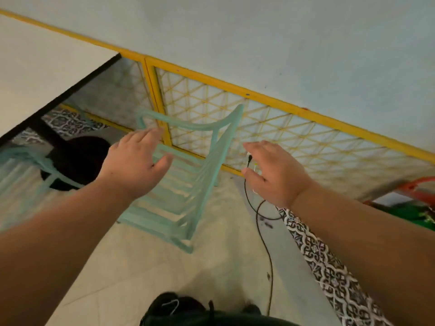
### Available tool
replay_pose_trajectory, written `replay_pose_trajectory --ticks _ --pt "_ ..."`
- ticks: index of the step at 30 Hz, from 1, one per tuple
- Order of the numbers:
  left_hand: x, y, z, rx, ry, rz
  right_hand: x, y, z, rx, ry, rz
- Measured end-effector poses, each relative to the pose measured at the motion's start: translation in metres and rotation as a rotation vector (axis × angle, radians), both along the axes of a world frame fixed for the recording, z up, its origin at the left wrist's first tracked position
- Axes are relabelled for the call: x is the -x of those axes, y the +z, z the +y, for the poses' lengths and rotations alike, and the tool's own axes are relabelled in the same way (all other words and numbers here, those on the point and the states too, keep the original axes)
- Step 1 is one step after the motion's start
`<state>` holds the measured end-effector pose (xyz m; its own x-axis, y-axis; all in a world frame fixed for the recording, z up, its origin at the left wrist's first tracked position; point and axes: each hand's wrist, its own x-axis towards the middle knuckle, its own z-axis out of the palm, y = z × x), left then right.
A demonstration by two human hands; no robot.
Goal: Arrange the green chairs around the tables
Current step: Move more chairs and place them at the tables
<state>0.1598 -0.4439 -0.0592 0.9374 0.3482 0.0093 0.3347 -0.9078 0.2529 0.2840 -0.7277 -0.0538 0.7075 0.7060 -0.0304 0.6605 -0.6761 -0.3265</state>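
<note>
Green chair (186,182) between open hands (134,165), seemingly untouched

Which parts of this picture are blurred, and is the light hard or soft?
Head view: the green chair between the hands is smeared by motion, the second chair at the left edge more so; the left hand and right hand look sharper; the light is soft and even, without glare.

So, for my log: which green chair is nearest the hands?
The middle chair by the yellow fence, between left hand and right hand; the other chair stands far left, by the table.
</note>
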Motion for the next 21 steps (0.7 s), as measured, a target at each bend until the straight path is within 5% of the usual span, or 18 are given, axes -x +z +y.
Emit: replay_pose_trajectory --ticks 21 --pt "-0.012 -0.024 -0.025 -0.034 0.549 0.091 -0.174 -0.054 0.107 0.027 0.491 0.057"
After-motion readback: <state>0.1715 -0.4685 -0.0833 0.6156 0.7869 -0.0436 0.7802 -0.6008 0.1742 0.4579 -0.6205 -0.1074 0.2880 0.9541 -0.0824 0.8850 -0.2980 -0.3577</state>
